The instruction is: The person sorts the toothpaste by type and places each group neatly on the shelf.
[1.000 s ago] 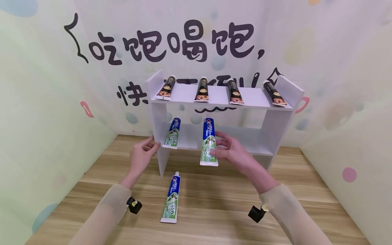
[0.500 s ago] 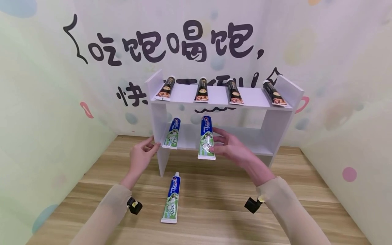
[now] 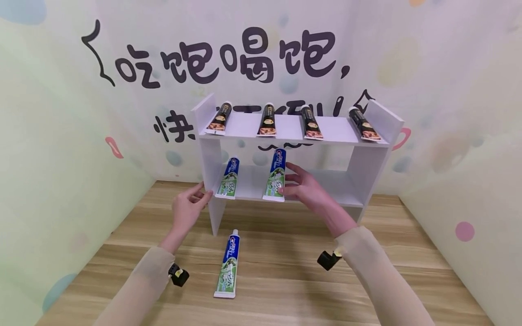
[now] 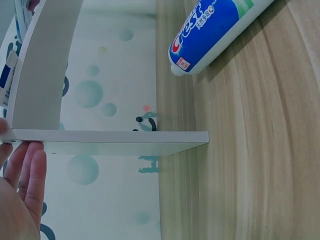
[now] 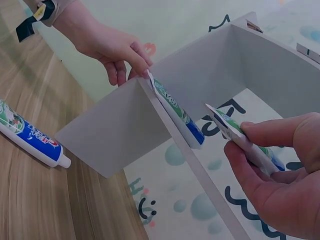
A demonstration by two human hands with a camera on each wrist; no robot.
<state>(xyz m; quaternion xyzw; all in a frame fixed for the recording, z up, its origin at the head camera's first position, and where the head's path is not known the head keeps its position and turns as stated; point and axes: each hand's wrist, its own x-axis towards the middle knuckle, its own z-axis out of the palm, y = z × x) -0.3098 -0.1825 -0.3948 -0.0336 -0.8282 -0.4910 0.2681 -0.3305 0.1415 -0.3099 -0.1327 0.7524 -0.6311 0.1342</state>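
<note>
My right hand (image 3: 306,190) pinches a blue and green toothpaste tube (image 3: 275,174) between thumb and fingers, cap end away from me, at the lower board of the white shelf (image 3: 334,183). In the right wrist view, this held tube (image 5: 240,137) is tilted and stands apart from the board's front edge. At the shelf's left side panel my left hand (image 3: 188,209) grips the edge, thumb in front and fingers on the outer face. A matching toothpaste tube (image 3: 228,178) lies at the lower board's left end. Another toothpaste tube (image 3: 227,265) lies on the table.
Several black tubes lie spaced along the upper board, from the leftmost black tube (image 3: 219,118) to the rightmost black tube (image 3: 364,124). The shelf stands on a wooden table (image 3: 277,280). Behind it rises a printed wall (image 3: 163,27), with pale walls on both sides.
My right hand has carried its toothpaste tube forward and up toward the back of the lower board. The left hand keeps its grip on the side panel.
</note>
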